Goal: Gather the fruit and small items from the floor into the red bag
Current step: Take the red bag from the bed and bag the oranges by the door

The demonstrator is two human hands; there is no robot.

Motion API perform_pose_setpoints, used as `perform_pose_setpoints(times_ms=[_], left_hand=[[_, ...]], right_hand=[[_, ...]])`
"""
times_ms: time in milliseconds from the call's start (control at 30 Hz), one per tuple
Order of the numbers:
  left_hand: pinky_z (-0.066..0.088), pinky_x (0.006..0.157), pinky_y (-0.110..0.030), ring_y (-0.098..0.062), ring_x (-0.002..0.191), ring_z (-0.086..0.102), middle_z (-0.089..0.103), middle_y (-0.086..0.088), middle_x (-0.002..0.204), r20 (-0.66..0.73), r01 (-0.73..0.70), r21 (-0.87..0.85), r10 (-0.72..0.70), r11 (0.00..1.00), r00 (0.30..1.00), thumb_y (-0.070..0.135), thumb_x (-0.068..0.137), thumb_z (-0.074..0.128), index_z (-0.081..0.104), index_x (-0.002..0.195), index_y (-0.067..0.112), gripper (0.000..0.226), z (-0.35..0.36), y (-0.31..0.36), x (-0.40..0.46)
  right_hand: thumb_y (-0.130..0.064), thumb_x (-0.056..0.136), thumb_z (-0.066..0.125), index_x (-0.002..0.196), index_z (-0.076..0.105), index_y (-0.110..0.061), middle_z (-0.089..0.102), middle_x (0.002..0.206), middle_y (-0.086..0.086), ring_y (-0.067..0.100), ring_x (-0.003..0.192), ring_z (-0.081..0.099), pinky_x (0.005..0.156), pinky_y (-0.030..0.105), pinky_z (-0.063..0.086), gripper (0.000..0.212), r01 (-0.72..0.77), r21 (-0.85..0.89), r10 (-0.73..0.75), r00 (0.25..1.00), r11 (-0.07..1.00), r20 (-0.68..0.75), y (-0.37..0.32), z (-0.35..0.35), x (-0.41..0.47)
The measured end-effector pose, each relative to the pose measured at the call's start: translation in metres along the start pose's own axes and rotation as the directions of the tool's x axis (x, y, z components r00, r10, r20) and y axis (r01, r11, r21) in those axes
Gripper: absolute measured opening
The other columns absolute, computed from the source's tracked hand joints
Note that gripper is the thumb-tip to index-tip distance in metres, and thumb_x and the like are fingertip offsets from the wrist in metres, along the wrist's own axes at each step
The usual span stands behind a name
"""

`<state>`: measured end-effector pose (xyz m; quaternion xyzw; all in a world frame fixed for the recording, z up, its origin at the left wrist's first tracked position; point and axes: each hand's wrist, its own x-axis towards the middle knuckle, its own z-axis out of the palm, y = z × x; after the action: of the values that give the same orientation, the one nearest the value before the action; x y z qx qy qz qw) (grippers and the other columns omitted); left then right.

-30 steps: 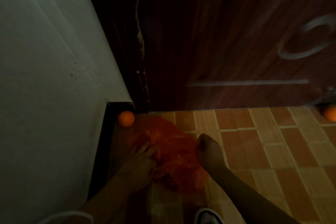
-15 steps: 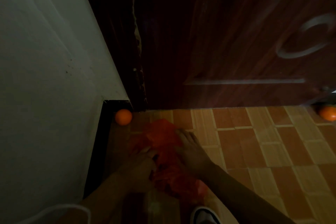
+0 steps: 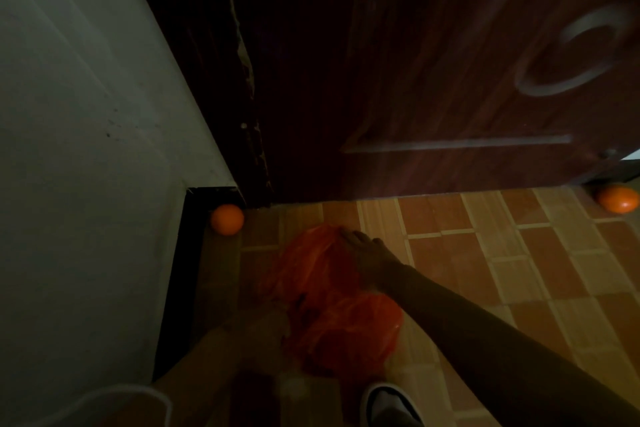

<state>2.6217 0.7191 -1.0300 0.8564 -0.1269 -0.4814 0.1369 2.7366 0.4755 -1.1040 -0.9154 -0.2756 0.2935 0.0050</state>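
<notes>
Head view, only one there is, and it's pretty dark: the red bag (image 3: 332,302) is lying crumpled on the tiled floor (image 3: 519,270) around lower centre of the frame, long axis running from upper left down to lower right. The right hand (image 3: 367,253) rests on the bag's upper end with fingers bent over the plastic; whether it's really pinching it I can't tell. The left hand (image 3: 263,326) sits at the bag's lower-left edge, too murky to say if it's spread or gripping.

The near orange (image 3: 227,219) is up and left of the bag, tucked in the corner by the wall (image 3: 86,149) and door (image 3: 433,80). I'd say the left hand is the closer one for it. The other orange (image 3: 618,198) is way off at the right edge.

Compared with half a second ago the right hand has slid up toward the bag's far end, and the left has dropped lower in the frame
</notes>
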Motion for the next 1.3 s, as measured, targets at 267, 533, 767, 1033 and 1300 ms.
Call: perform_pose_setpoints(times_ms=[267, 533, 767, 1033, 1300], left_hand=[[0.008, 0.122, -0.067, -0.035, 0.159, 0.003, 0.009, -0.007, 0.173, -0.303, 0.008, 0.426, 0.134, 0.905, 0.944, 0.052, 0.102, 0.023, 0.025, 0.162, 0.026, 0.065, 0.002, 0.021, 0.023], [-0.002, 0.121, -0.069, -0.038, 0.159, -0.007, -0.008, -0.008, 0.174, -0.074, 0.136, 0.406, -0.116, 0.904, 0.99, 0.064, 0.095, 0.058, -0.003, 0.166, 0.029, 0.1, 0.041, -0.034, 0.054], [0.007, 0.126, -0.062, -0.034, 0.16, 0.0, -0.004, -0.005, 0.174, -0.082, 0.105, 0.316, -0.083, 0.943, 0.993, 0.097, 0.042, 0.007, -0.001, 0.165, 0.032, 0.14, 0.04, -0.056, 0.047], [0.015, 0.124, -0.065, -0.027, 0.158, 0.001, 0.014, 0.013, 0.17, -0.25, -0.061, 0.179, 0.105, 0.982, 0.963, 0.078, 0.08, 0.036, 0.032, 0.155, 0.05, 0.08, 0.024, -0.056, 0.047], [0.057, 0.091, -0.038, -0.023, 0.127, 0.057, 0.063, 0.007, 0.131, -0.654, -0.061, 0.196, 0.177, 0.979, 0.736, 0.053, 0.09, 0.042, 0.071, 0.113, 0.033, 0.043, -0.005, -0.054, 0.012]], right_hand=[[-0.043, 0.087, 0.075, 0.164, -0.014, -0.026, -0.018, 0.173, 0.0, 0.026, 0.159, -0.009, 0.129, 0.056, 0.007, 0.119, 0.114, 0.072, -0.109, 0.991, 0.991, -0.081, -0.02, 0.036, -0.003], [-0.043, 0.093, 0.073, 0.165, -0.011, -0.023, -0.02, 0.172, 0.004, 0.03, 0.156, -0.019, 0.126, 0.067, 0.008, 0.113, 0.046, -0.006, -0.046, 0.999, 0.999, 0.013, -0.011, 0.063, -0.001], [-0.036, 0.083, 0.084, 0.166, 0.0, -0.024, -0.002, 0.174, 0.003, 0.031, 0.16, 0.001, 0.127, 0.06, 0.015, 0.118, -0.073, 0.176, 0.084, 0.995, 0.982, -0.055, 0.012, 0.044, -0.014], [-0.045, 0.076, 0.08, 0.149, 0.049, -0.035, 0.031, 0.163, -0.006, 0.018, 0.15, 0.035, 0.116, 0.051, 0.041, 0.08, 0.139, 0.354, 0.041, 0.889, 0.925, -0.455, -0.001, 0.034, -0.019], [-0.039, 0.081, 0.074, 0.129, 0.062, -0.021, 0.046, 0.143, -0.005, 0.017, 0.131, 0.047, 0.107, 0.046, 0.046, 0.052, 0.22, 0.343, 0.04, 0.789, 0.913, -0.613, -0.032, -0.024, -0.018]])
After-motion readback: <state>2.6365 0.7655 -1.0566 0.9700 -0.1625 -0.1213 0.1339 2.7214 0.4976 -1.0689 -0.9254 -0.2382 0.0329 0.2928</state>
